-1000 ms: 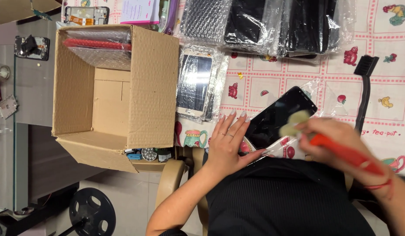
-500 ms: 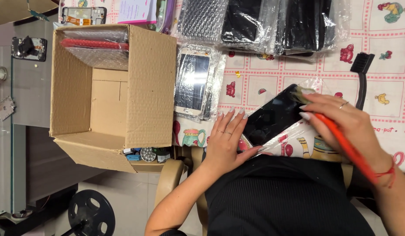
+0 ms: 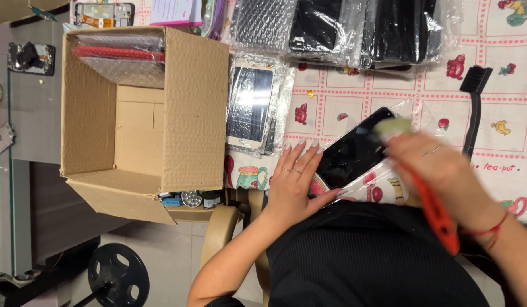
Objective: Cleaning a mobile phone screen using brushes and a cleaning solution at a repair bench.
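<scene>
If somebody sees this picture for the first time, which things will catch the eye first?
The open cardboard box at the left, then the blurred right hand with an orange-handled tool over a black phone screen near the middle. The left hand lies flat beside that screen.

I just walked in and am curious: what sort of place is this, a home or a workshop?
Probably a small home workbench for phone screen repair or packing. Bubble-wrapped phone screens lie on a printed tablecloth beside an open cardboard box, and the right hand works an orange-handled tool over a black screen.

One box, two brushes
</scene>
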